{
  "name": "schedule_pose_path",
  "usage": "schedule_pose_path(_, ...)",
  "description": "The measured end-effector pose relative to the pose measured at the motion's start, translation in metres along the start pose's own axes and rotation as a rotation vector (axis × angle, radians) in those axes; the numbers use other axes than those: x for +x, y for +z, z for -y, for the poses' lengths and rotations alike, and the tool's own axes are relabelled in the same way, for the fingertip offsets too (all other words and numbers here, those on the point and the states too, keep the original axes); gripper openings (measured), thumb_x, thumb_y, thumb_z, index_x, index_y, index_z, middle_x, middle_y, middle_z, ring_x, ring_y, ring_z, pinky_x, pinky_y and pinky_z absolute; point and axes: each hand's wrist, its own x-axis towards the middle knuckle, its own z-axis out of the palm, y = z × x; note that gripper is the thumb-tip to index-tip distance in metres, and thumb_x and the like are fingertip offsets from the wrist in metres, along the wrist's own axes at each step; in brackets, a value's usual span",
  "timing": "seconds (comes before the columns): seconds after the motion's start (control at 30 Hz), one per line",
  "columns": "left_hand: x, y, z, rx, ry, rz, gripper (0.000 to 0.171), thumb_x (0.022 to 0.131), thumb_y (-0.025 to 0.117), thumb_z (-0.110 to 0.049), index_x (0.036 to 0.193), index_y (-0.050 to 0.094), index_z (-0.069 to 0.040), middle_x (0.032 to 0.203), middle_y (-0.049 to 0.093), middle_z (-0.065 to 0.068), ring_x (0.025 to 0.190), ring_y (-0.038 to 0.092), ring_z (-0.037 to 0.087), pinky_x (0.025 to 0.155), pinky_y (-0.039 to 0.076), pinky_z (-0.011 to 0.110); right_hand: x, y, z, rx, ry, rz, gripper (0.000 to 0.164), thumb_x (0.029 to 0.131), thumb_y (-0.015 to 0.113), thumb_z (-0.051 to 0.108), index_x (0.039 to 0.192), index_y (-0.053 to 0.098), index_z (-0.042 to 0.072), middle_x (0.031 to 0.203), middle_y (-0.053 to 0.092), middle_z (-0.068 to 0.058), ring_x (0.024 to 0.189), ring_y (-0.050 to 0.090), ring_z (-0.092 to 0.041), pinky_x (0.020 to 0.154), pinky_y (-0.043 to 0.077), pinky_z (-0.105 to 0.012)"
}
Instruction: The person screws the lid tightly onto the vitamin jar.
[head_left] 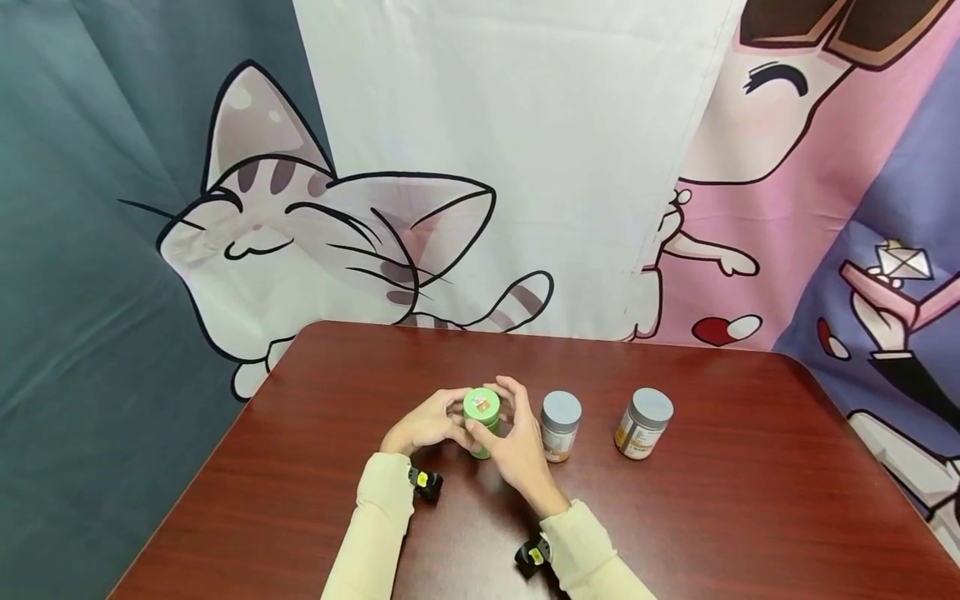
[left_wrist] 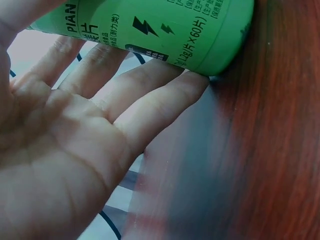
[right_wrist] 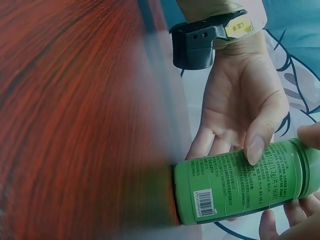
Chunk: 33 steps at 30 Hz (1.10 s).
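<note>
A green pill bottle (head_left: 481, 406) with a green lid stands about upright, its base at the tabletop. My left hand (head_left: 429, 423) holds its body from the left; in the right wrist view the thumb lies across the printed label (right_wrist: 235, 185), with fingers behind. Around the upper part, my right hand (head_left: 519, 443) has its thumb in front and fingers on the far side, at the lid (right_wrist: 311, 170). Dark printed text and lightning marks show on the bottle (left_wrist: 200, 35) in the left wrist view.
Just right of my right hand stands a grey-lidded jar (head_left: 559, 425). A second grey-lidded jar (head_left: 643, 423) is farther right. Both are on the reddish-brown table (head_left: 720, 500). A printed cloth with cartoon figures (head_left: 525, 125) hangs behind the table's far edge.
</note>
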Motion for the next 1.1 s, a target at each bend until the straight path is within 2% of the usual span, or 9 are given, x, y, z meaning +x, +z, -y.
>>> schedule_pose_path(0.17, 0.001, -0.001, -0.001, 0.027, 0.02, 0.005, 0.069, 0.066, 0.075, 0.005, 0.127, 0.052, -0.017, 0.106, 0.066, 0.008, 0.091, 0.065, 0.025, 0.083, 0.049, 0.034, 0.004, 0.002, -0.019, -0.006, -0.015, -0.02, 0.069, 0.077, 0.074, 0.012, 0.134, 0.035, 0.012, 0.124, 0.053, -0.011, 0.114, 0.051, -0.024, 0.088, 0.04, -0.051)
schedule_pose_path(0.27, 0.002, -0.002, -0.002, 0.029, 0.013, -0.002, 0.068, 0.065, 0.075, 0.004, 0.125, 0.054, -0.018, 0.105, 0.067, 0.007, 0.091, 0.065, 0.024, 0.083, 0.049, 0.033, 0.008, 0.002, -0.033, -0.003, -0.016, -0.02, 0.073, 0.076, 0.076, 0.019, 0.135, 0.034, 0.018, 0.125, 0.053, -0.007, 0.113, 0.05, -0.018, 0.087, 0.042, -0.047)
schedule_pose_path(0.43, 0.002, -0.001, -0.002, 0.021, 0.015, -0.009, 0.064, 0.067, 0.074, 0.005, 0.124, 0.055, -0.016, 0.104, 0.067, 0.008, 0.091, 0.064, 0.025, 0.082, 0.049, 0.034, 0.01, 0.0, -0.04, 0.013, -0.015, -0.001, 0.077, 0.075, 0.076, 0.026, 0.137, 0.03, 0.025, 0.127, 0.052, 0.002, 0.113, 0.049, -0.014, 0.087, 0.042, -0.038)
schedule_pose_path(0.53, 0.001, -0.001, -0.002, 0.028, 0.009, -0.003, 0.061, 0.068, 0.073, 0.003, 0.123, 0.055, -0.015, 0.104, 0.067, 0.009, 0.091, 0.065, 0.025, 0.083, 0.049, 0.033, 0.01, -0.001, -0.04, 0.074, -0.021, 0.025, 0.078, 0.076, 0.075, 0.023, 0.139, 0.029, 0.023, 0.131, 0.049, 0.002, 0.118, 0.047, -0.019, 0.089, 0.04, -0.037)
schedule_pose_path(0.63, 0.0, -0.001, -0.002, 0.026, -0.007, 0.003, 0.06, 0.068, 0.074, 0.002, 0.122, 0.055, -0.016, 0.104, 0.067, 0.008, 0.09, 0.065, 0.025, 0.083, 0.048, 0.032, 0.01, -0.001, -0.039, 0.15, -0.016, 0.06, 0.078, 0.076, 0.075, 0.017, 0.139, 0.029, 0.021, 0.135, 0.046, 0.002, 0.124, 0.043, -0.021, 0.095, 0.036, -0.042)
schedule_pose_path(0.8, 0.001, -0.001, -0.002, -0.011, 0.002, 0.002, 0.064, 0.067, 0.075, 0.003, 0.125, 0.054, -0.015, 0.107, 0.065, 0.009, 0.092, 0.065, 0.025, 0.081, 0.05, 0.035, 0.011, -0.003, -0.038, 0.205, 0.001, 0.126, 0.076, 0.077, 0.073, 0.008, 0.138, 0.03, 0.02, 0.137, 0.045, 0.0, 0.127, 0.04, -0.017, 0.101, 0.031, -0.048)
schedule_pose_path(0.9, 0.001, -0.001, -0.002, -0.017, 0.006, 0.007, 0.064, 0.066, 0.074, 0.005, 0.124, 0.053, -0.013, 0.107, 0.065, 0.01, 0.092, 0.065, 0.025, 0.079, 0.051, 0.035, 0.011, -0.006, -0.034, 0.24, 0.006, 0.157, 0.072, 0.079, 0.07, 0.002, 0.137, 0.031, 0.015, 0.137, 0.045, -0.004, 0.127, 0.04, -0.019, 0.102, 0.028, -0.05)
schedule_pose_path(1.1, 0.001, 0.0, -0.002, -0.016, -0.002, 0.008, 0.065, 0.065, 0.074, 0.008, 0.124, 0.054, -0.014, 0.106, 0.066, 0.01, 0.09, 0.065, 0.026, 0.078, 0.051, 0.036, 0.007, -0.009, -0.017, 0.289, 0.008, 0.147, 0.063, 0.08, 0.065, -0.004, 0.134, 0.033, 0.003, 0.134, 0.046, -0.015, 0.125, 0.041, -0.03, 0.1, 0.029, -0.053)
